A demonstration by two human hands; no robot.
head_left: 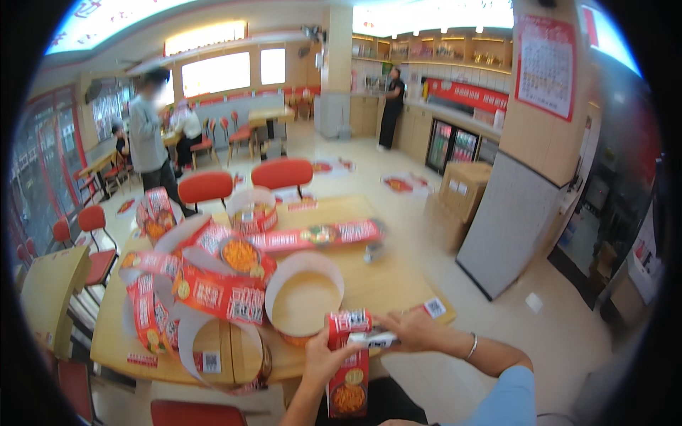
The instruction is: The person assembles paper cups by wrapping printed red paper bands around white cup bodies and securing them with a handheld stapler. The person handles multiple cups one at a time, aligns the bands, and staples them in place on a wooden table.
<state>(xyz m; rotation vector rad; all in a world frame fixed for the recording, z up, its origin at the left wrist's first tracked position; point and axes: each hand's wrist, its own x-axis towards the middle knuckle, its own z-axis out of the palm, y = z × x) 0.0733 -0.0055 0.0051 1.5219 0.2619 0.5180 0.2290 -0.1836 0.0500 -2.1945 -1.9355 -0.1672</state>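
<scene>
My left hand pinches a red printed paper strip near the table's front edge. The strip hangs down toward my lap, its upper end folded over. In my right hand is a small white stapler-like tool, held against the strip just below the fold; its jaws are hard to make out. Just beyond my hands stands a round paper band, white inside and red outside. Left of it lies a heap of similar bands, overlapping and tipped at various angles.
On the wooden table a long red strip lies flat at the far side, near a small blurred object. Red chairs surround the table. A cardboard box stands by the pillar. One person stands at left, another by the counter.
</scene>
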